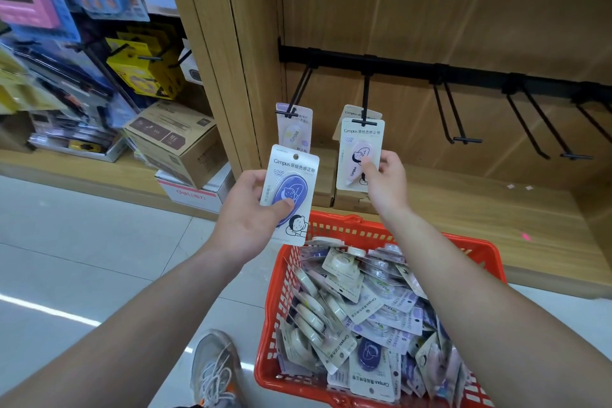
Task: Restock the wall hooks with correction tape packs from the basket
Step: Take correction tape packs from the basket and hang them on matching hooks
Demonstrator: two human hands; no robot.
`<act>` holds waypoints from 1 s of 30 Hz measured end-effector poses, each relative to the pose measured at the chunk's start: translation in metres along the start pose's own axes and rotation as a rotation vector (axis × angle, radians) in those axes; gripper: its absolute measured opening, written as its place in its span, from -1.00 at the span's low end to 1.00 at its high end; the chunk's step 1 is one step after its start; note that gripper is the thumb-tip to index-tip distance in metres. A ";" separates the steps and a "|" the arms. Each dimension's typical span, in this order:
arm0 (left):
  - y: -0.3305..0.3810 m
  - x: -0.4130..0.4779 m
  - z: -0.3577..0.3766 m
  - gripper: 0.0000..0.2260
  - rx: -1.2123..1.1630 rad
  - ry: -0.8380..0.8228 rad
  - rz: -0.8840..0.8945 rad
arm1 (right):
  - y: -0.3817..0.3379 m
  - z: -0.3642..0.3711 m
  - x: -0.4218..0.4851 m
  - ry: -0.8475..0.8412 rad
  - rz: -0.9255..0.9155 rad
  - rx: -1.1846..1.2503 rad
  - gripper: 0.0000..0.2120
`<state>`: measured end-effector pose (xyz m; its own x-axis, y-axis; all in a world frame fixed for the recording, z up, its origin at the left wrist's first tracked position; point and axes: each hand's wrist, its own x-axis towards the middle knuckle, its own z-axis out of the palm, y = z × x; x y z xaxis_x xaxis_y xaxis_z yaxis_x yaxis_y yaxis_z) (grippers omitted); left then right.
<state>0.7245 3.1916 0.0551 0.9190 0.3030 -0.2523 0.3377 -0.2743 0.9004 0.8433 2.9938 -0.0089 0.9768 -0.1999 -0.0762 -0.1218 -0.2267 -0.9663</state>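
Observation:
My left hand (246, 209) grips a blue correction tape pack (291, 189), held upright below the leftmost hook (293, 103). A pale pack (294, 129) hangs on that hook. My right hand (385, 180) pinches the lower edge of a pink correction tape pack (359, 149), which hangs on the second hook (365, 103) in front of another pack. The red basket (281, 278) stands on the floor below, filled with several loose packs.
Three bare black hooks (458, 122) hang from the black rail (463, 71) to the right. A wooden base shelf (496, 219) runs under them. Cardboard boxes (178, 146) and hung goods fill the bay at left. My shoe (215, 371) stands beside the basket.

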 end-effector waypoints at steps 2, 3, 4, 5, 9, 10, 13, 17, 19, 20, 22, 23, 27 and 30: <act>0.001 0.001 0.001 -0.59 0.000 -0.008 0.002 | 0.004 -0.001 -0.001 0.020 0.001 0.007 -0.87; 0.001 0.001 0.002 -0.60 0.001 -0.013 0.000 | 0.004 -0.001 -0.001 0.028 0.000 0.006 -0.87; 0.001 0.002 0.003 -0.60 0.004 -0.017 -0.004 | 0.004 -0.001 0.000 0.034 0.004 -0.002 -0.87; 0.001 0.002 0.003 -0.61 0.005 -0.019 -0.008 | 0.003 -0.001 0.003 0.042 0.018 -0.012 -0.86; 0.005 0.003 0.011 -0.65 0.013 -0.026 -0.003 | -0.009 -0.001 0.022 0.013 0.174 -0.085 -0.73; 0.006 0.004 0.015 -0.66 0.015 -0.033 0.001 | -0.011 -0.003 0.025 -0.013 0.196 -0.145 -0.68; 0.014 0.006 0.032 -0.69 0.022 -0.074 0.015 | -0.014 -0.023 0.024 -0.091 0.113 -0.430 -0.56; 0.030 0.011 0.065 -0.66 0.061 -0.167 0.035 | -0.019 -0.080 0.004 -0.313 -0.006 -0.674 -0.57; 0.039 0.011 0.085 -0.68 0.077 -0.209 0.046 | -0.023 -0.115 -0.007 -0.447 -0.063 -0.814 -0.70; 0.042 0.012 0.097 -0.70 0.079 -0.224 0.050 | -0.025 -0.132 -0.012 -0.495 -0.082 -0.883 -0.73; 0.047 0.010 0.120 -0.72 0.064 -0.252 0.061 | -0.030 -0.166 -0.024 -0.575 -0.098 -0.996 -0.70; 0.050 0.009 0.132 -0.72 0.054 -0.266 0.070 | -0.031 -0.181 -0.030 -0.611 -0.098 -1.041 -0.67; 0.063 0.008 0.180 -0.73 0.064 -0.298 0.116 | -0.020 -0.223 -0.043 -0.726 -0.060 -1.091 -0.67; 0.070 0.017 0.208 -0.78 0.066 -0.231 0.149 | -0.015 -0.233 -0.031 -0.758 -0.039 -1.026 -0.71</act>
<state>0.8060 2.9879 0.0400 0.9790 0.0405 -0.1998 0.2008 -0.3615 0.9105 0.7735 2.7814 0.0649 0.7970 0.3389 -0.5000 0.1610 -0.9170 -0.3650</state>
